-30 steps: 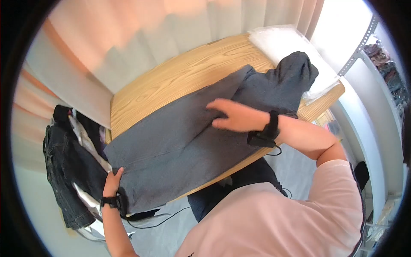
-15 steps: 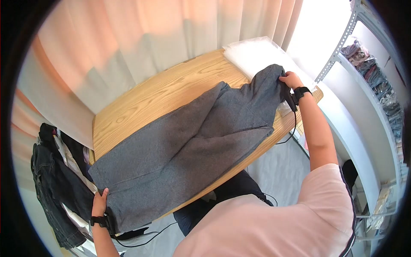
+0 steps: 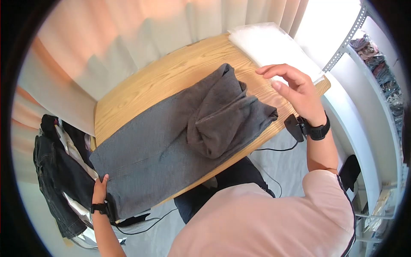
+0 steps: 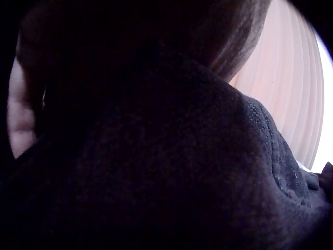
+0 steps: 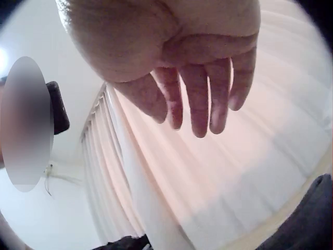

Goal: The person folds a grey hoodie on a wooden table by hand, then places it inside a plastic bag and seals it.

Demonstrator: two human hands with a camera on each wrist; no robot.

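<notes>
A dark grey cloth garment (image 3: pixel 145 158) lies along the table, its right part folded over in a bunched layer (image 3: pixel 222 124). My left hand (image 3: pixel 99 190) holds the garment's left end at the table's edge, thumb on top of the cloth. In the left wrist view dark fabric (image 4: pixel 156 156) fills most of the picture, with a few fingers (image 4: pixel 22 114) at its left side. My right hand (image 3: pixel 295 88) is raised beyond the folded end, holding nothing. The right wrist view shows that hand's fingers (image 5: pixel 197 104) extended and slightly spread.
A stack of clear plastic bags (image 3: pixel 274 47) lies at the table's (image 3: pixel 128 103) far right corner. Dark clothes (image 3: pixel 64 171) hang at the left end. Curtains (image 3: pixel 171 25) run behind, and a shelf with bagged clothes (image 3: pixel 379 73) stands right. Wrist camera cables (image 3: pixel 278 149) trail near the table.
My right hand moved to the garment's far right end, gripped it, folded it leftward over the rest, and let go. The left hand stays at the left end.
</notes>
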